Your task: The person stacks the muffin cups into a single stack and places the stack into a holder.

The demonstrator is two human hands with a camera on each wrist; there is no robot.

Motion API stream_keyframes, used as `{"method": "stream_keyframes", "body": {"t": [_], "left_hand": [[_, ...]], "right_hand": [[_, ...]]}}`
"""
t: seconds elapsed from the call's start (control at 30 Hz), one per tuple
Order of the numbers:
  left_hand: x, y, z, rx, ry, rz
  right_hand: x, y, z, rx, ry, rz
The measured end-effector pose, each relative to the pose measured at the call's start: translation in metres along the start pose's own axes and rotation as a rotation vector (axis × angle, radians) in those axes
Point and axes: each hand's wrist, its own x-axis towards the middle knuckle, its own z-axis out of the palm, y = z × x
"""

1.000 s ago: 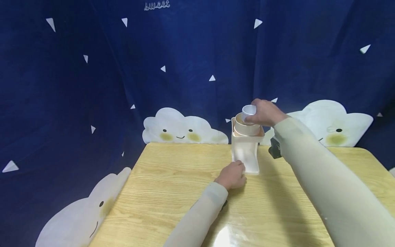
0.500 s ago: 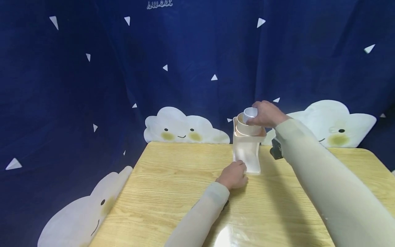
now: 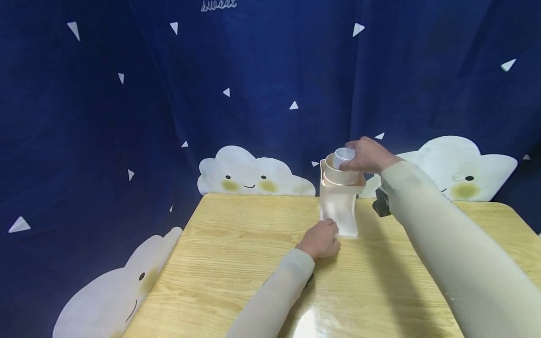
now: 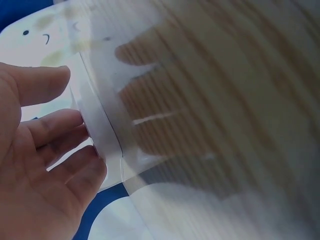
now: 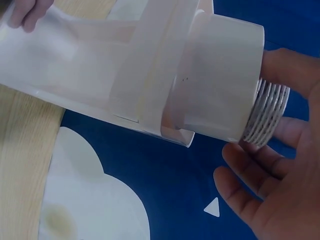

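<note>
A cream cup dispenser (image 3: pixel 338 211) stands near the table's back edge, with a short wide tube (image 5: pixel 220 75) upright on its top. A stack of white disposable cups (image 3: pixel 344 156) sits partly inside that tube. Its ribbed rims (image 5: pixel 265 115) stick out above the tube in the right wrist view. My right hand (image 3: pixel 369 155) holds the stack, thumb on one side and fingers on the other. At the dispenser's base, my left hand (image 3: pixel 319 239) holds the front left edge (image 4: pixel 102 120) with curled fingers. The lower part of the stack is hidden inside the tube.
The wooden table (image 3: pixel 236 249) spreads in front and to both sides. Behind it hangs a dark blue curtain (image 3: pixel 262 70) with clouds and triangles. A black object (image 3: pixel 382 203) shows under my right wrist.
My right hand has lowered the stack of cups slightly, deeper into the tube. My left hand has stayed at the base, and the head view has shifted a little.
</note>
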Motion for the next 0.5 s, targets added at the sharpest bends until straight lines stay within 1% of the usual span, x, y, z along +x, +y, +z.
{"method": "stream_keyframes", "body": {"t": [0.13,0.2,0.37,0.5], "left_hand": [[0.0004,0.0008,0.0006,0.000,-0.001,0.001],[0.0006,0.0010,0.0008,0.003,-0.001,-0.002],[0.0008,0.0010,0.0006,0.000,0.002,-0.005],[0.0005,0.0003,0.0008,-0.011,0.009,-0.005]], "right_hand": [[0.0004,-0.0005,-0.0007,0.016,-0.016,0.016],[0.0007,-0.0007,-0.0009,0.048,-0.030,0.036],[-0.0007,-0.0001,-0.0015,0.082,-0.045,0.038],[-0.0034,-0.0011,-0.0038,0.077,-0.006,0.023]]}}
